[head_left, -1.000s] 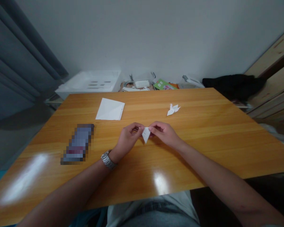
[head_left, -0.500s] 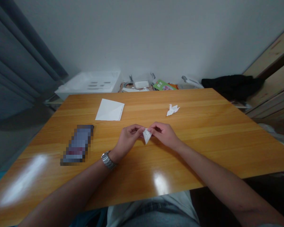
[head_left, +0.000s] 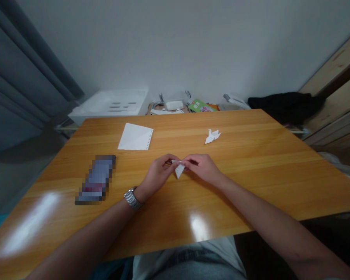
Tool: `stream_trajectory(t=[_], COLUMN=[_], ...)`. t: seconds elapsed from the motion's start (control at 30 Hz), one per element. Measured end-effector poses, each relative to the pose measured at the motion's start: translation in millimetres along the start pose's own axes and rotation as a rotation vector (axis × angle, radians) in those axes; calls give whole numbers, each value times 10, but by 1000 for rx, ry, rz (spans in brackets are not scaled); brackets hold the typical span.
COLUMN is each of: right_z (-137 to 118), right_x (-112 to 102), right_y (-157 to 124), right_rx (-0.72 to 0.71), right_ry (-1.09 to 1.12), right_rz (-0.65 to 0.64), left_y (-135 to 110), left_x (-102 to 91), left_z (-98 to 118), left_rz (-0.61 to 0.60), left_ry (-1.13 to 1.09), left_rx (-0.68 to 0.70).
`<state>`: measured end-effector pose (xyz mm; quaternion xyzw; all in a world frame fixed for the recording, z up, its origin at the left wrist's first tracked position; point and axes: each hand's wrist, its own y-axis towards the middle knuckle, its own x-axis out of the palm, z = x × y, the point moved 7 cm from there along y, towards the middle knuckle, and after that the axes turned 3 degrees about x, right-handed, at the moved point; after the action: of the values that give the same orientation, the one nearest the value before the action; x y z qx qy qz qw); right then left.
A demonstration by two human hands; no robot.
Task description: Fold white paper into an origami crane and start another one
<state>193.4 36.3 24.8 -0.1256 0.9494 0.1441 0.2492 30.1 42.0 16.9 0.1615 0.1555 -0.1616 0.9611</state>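
A small white folded paper piece [head_left: 179, 169] is held just above the middle of the wooden table [head_left: 251, 182], its point hanging downward. My left hand [head_left: 156, 174], with a metal watch at the wrist, pinches its left upper corner. My right hand [head_left: 202, 168] pinches its right upper corner, fingers pressed together. The two hands almost touch above the paper.
A finished white paper crane [head_left: 212, 135] lies further back on the right. A flat white paper sheet [head_left: 135, 136] lies at the back left. A blurred dark phone-like object [head_left: 96, 179] rests to the left. Behind the table are a white tray [head_left: 111, 102], clutter and dark cloth [head_left: 282, 103].
The hands have drawn a little closer together over the folded paper, and its top edge looks flattened between the fingers. Nothing else on the table has moved.
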Motion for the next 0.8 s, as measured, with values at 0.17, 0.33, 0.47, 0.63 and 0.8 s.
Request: stream_trajectory(t=[0.17, 0.33, 0.47, 0.63, 0.8], right_z=[-25, 2, 75, 74, 38], right_x=[15, 38, 51, 43, 29], right_y=[-15, -6, 9, 7, 7], right_rx=[31, 83, 114, 42, 23], right_ry=[104, 191, 230, 114, 83], right_rz=[-3, -18, -13, -11, -19], left_y=[3, -3, 0, 5, 22], left_x=[-32, -41, -48, 17, 52], left_z=[45, 61, 36, -72, -118], left_rz=[50, 80, 75, -33, -69], left_ry=[34, 48, 39, -56, -142], left_rx=[22, 21, 20, -42, -79])
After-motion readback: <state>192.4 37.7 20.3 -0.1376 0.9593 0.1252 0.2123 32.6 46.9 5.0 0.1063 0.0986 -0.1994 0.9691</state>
